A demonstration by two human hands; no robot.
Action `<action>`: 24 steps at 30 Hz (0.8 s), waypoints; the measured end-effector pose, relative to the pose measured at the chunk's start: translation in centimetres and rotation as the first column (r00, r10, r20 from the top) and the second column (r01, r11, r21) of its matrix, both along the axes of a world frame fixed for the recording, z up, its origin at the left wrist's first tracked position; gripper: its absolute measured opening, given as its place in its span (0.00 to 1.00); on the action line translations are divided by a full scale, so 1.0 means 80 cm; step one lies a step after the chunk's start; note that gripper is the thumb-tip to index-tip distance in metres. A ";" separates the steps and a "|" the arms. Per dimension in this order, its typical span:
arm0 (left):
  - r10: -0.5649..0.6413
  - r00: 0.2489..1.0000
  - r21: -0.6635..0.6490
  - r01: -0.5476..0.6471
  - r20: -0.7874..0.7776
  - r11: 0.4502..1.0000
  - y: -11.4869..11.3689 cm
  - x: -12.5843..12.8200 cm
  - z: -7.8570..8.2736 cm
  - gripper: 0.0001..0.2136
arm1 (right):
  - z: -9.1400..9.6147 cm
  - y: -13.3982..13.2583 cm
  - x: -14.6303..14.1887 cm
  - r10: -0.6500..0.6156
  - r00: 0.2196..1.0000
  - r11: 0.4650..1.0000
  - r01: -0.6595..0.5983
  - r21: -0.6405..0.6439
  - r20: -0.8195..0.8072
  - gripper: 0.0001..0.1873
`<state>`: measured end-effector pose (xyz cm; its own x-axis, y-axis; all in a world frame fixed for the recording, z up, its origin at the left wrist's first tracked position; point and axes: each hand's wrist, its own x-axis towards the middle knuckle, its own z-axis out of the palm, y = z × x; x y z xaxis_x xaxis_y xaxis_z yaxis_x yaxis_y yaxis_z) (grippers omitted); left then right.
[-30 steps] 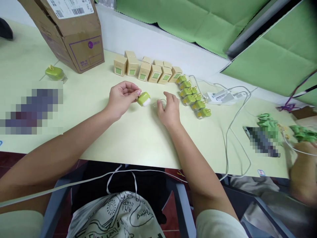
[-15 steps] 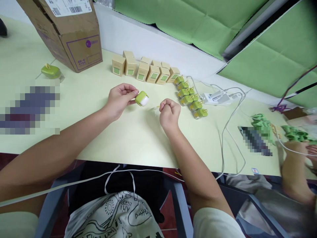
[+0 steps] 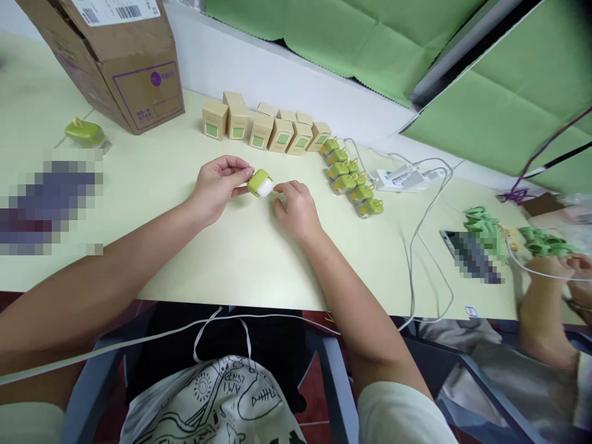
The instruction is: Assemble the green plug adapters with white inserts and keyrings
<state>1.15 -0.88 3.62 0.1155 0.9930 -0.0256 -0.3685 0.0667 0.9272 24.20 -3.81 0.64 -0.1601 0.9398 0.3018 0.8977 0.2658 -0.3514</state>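
My left hand [image 3: 219,188] pinches a small rounded green case with a white part [image 3: 259,184] between thumb and fingers, above the table. It looks like an earbud case in a green cover. My right hand [image 3: 298,209] is just to the right of the case, thumb and index finger apart and pointing at its white side. I see nothing between those fingers; the other fingers are partly curled and hidden. Whether a fingertip touches the case, I cannot tell.
Several small cardboard boxes [image 3: 261,131] stand along the wall. Beside them lie several green cases in clear packaging [image 3: 345,183]. A large carton [image 3: 150,92] and another green case [image 3: 86,132] are at left. Cables and a power strip [image 3: 402,179] lie right, near another person's hands [image 3: 562,268].
My right hand has moved left toward the case and its fist has loosened. A pale, clear bit seen beside that hand no longer shows. My left hand still holds the case.
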 end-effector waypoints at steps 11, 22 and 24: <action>-0.001 1.000 0.004 0.001 -0.001 1.000 0.000 -0.001 0.001 0.11 | 0.015 -0.008 0.002 -0.056 0.974 0.990 0.082 0.113 -0.218 0.21; 0.010 0.991 0.145 0.009 -0.131 0.989 0.000 0.004 -0.009 0.09 | 0.005 -0.011 -0.051 -0.167 0.343 0.914 -0.298 -0.275 -0.924 0.45; -0.011 0.983 0.220 0.051 -0.181 0.974 0.001 0.001 -0.014 0.08 | 0.007 -0.012 -0.046 -0.167 0.338 0.913 -0.302 -0.275 -0.926 0.42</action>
